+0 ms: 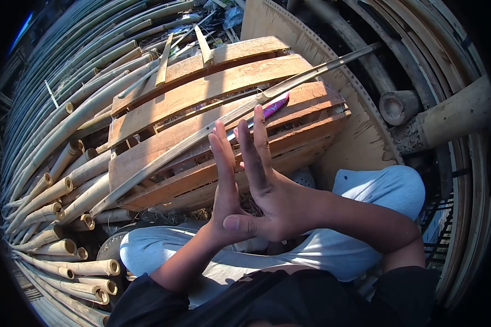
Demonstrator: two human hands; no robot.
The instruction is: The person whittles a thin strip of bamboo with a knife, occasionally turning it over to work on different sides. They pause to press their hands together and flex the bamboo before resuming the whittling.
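My left hand is raised above my lap with its fingers stretched upward. Close against it, my right hand also points its fingers up, its thumb reaching across the base of the left hand. Neither hand holds anything. Beyond the fingertips a long split bamboo strip lies diagonally over a wooden slatted crate. A tool with a pink and purple handle, perhaps a knife, rests on the crate beside the strip; my fingers partly hide its other end.
Stacked bamboo poles fill the left side, cut ends toward me. Two short bamboo pieces lie on the crate's far edge. Behind it leans a curved brown board. A thick bamboo pole and long strips stand at the right.
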